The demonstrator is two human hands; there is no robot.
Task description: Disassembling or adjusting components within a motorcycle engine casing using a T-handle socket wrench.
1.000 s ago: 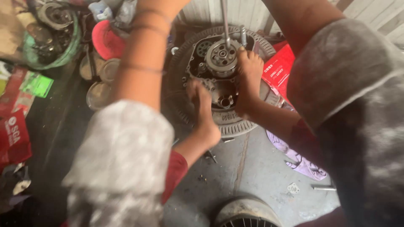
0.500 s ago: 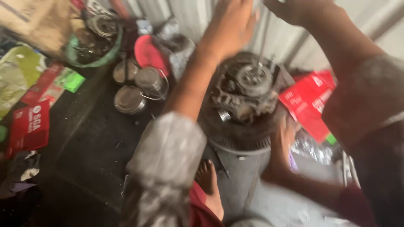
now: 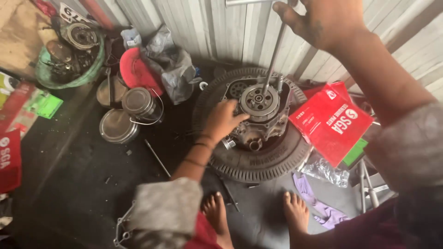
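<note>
Right grip: your right hand [image 3: 330,20] is clamped on the top of a long T-wrench [image 3: 273,50], raised high near the wall.
Wrench: its shaft runs down to the clutch [image 3: 261,102] on the engine [image 3: 258,122].
Left grip: your left hand [image 3: 222,121] lies on the engine's left side, fingers curled against the clutch rim; whether they close on anything, you cannot tell.
Engine: it sits inside a tyre [image 3: 258,161] flat on the floor.
Containers: a green basin [image 3: 69,76] at far left holds metal parts; three lidded tins [image 3: 138,103] stand near it.
Arms: left forearm stretched forward, right elbow bent up.
Near: red box [image 3: 330,122] against the tyre's right edge.
</note>
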